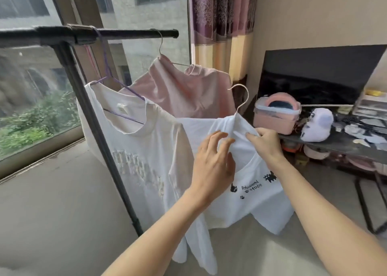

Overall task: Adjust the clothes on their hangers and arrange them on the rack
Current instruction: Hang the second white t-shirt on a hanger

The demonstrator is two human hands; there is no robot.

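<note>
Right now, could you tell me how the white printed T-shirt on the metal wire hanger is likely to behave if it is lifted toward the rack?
The white printed T-shirt would probably flop: its fabric drapes and bunches where the right hand pinches the collar. It looks light and thin. The metal wire hanger hooks on nothing, so it may tilt or slip inside the loose neck.

- This is a room in a home, most likely a bedroom or a living room.
- A black clothes rack (88, 36) stands beside a large window (31, 87), and T-shirts hang from it on wire hangers.
- A purple and cream curtain (222, 28) hangs at the right edge of the window.
- A dark flat screen (314, 76) leans against the beige wall (314, 12).
- On the black shelf (335, 143) below the screen there are a pink box (274, 118), a white plush toy (316, 127) and small household things.
- Through the glass, a neighbouring building (146, 14) and green bushes (37, 116) are visible.
</note>
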